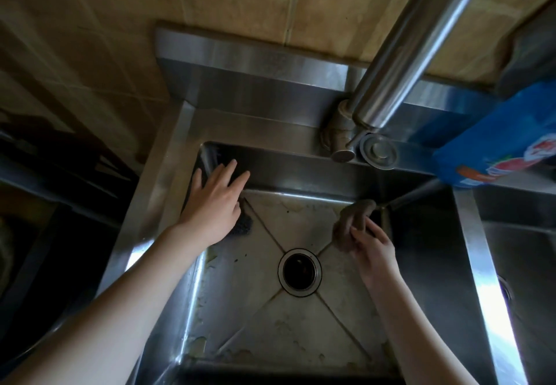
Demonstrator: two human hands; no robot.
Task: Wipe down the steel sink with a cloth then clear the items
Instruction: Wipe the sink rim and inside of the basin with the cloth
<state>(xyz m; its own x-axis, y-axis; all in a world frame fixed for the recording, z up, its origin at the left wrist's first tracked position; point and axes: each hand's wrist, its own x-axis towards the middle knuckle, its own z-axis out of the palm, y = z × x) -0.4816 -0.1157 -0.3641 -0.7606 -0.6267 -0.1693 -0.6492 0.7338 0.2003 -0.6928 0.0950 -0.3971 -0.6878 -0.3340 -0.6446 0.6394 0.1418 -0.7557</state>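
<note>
1. The left hand [210, 204] reaches into the far left corner of the steel sink [162, 174]. Its fingers are straight and spread, grasping nothing, with the tips against the basin's back wall.
2. A dark pad [243, 225] lies on the basin floor under the heel of that hand, on the side away from the fingertips. The palm hides most of it, and contact cannot be confirmed.
3. The right hand [376, 252] is low in the basin near the right wall. Its fingers are curled and pinch a brown cloth [352, 216].
4. The brown cloth is bunched. It extends beyond the fingertips toward the far right corner of the basin floor and hangs on the thumb side of the grip.
5. The drain [299, 272] is open in the middle of the floor, between the two hands and nearer the person than either set of fingers. The floor around it is stained and spotted.
6. The tap [406, 53] stands on the back ledge, beyond the right fingertips, with a round metal cap [378, 151] just beside its base.
7. A blue packet [493, 144] rests on the ledge to the right of the right fingers, above the divider to a second basin [517, 249].
</note>
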